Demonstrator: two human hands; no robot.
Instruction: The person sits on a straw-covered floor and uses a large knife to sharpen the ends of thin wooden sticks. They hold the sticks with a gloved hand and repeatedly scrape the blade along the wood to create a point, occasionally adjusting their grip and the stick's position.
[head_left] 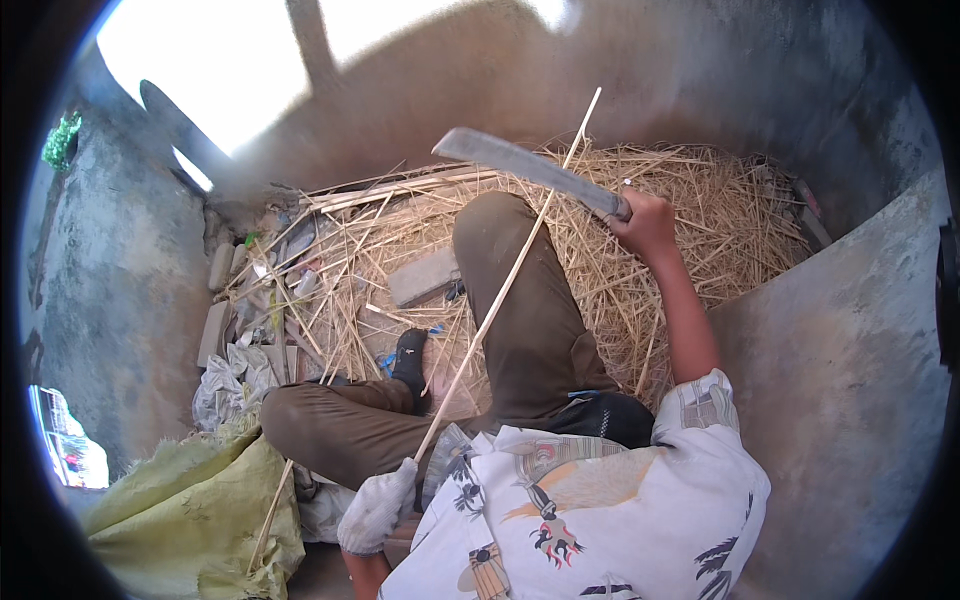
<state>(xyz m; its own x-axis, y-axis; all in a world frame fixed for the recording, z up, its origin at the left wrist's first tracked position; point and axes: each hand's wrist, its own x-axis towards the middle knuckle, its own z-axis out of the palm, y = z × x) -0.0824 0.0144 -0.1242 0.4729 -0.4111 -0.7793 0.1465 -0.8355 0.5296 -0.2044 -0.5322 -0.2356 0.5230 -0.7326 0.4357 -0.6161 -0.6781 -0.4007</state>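
I have the bare right hand (645, 222) raised toward the far right, curled into a fist, its forearm (688, 310) stretched forward. My gloved left hand (380, 512) sits low, near left, clenched.

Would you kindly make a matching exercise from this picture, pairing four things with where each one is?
Things:
1. long-bladed grey metal machete
2. long thin pale strip
3. yellow-green cloth-like sack
4. grey rectangular brick

Places:
A. lower left of the picture
B. held in the white-gloved left hand
C. just left of the raised knee
D. held in the bare right hand

Pairs: 1-D, 2-B, 3-A, 4-C
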